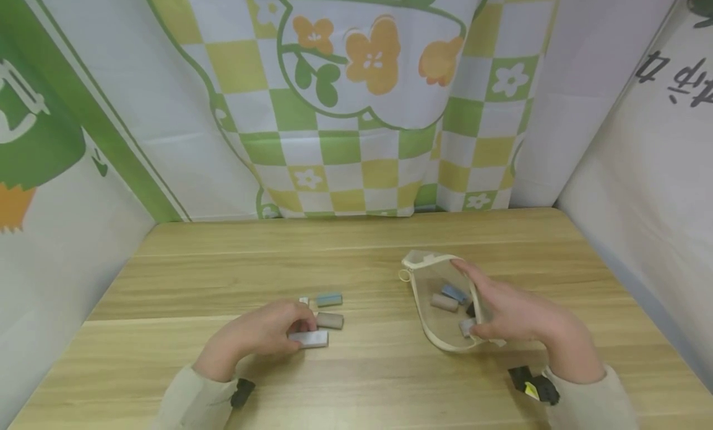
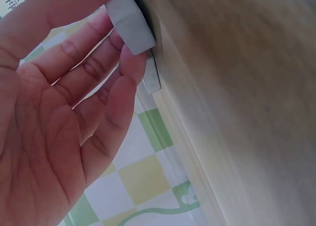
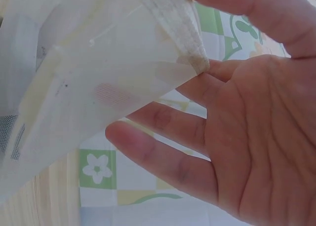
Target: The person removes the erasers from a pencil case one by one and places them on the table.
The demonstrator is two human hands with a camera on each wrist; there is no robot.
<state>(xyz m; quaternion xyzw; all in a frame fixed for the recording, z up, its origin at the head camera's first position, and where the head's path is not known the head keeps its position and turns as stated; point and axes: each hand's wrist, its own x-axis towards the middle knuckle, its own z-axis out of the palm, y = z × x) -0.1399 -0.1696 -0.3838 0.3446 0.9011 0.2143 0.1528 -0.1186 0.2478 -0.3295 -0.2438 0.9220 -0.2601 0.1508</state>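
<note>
My left hand (image 1: 267, 328) pinches a pale grey-white rectangular block (image 1: 314, 339) low over the table. In the left wrist view, thumb and fingertips hold the light block (image 2: 129, 23) by its sides. Just beyond it lie a taupe block (image 1: 330, 320), a blue-grey block (image 1: 330, 299) and a small whitish piece (image 1: 304, 301), partly hidden by the hand. On the right, my right hand (image 1: 515, 309) grips the edge of a translucent zip pouch (image 1: 426, 318) whose mouth gapes. Inside the pouch are a blue block (image 1: 455, 293), a taupe block (image 1: 445, 302), a pale block (image 1: 466, 327) and a dark piece.
The wooden table (image 1: 367, 387) runs back to a checked, flowered curtain (image 1: 345, 145). White printed cloth (image 1: 635, 170) borders the right side, and a green and white cloth (image 1: 56, 170) the left. A zip ring (image 1: 404, 275) hangs at the pouch's left corner.
</note>
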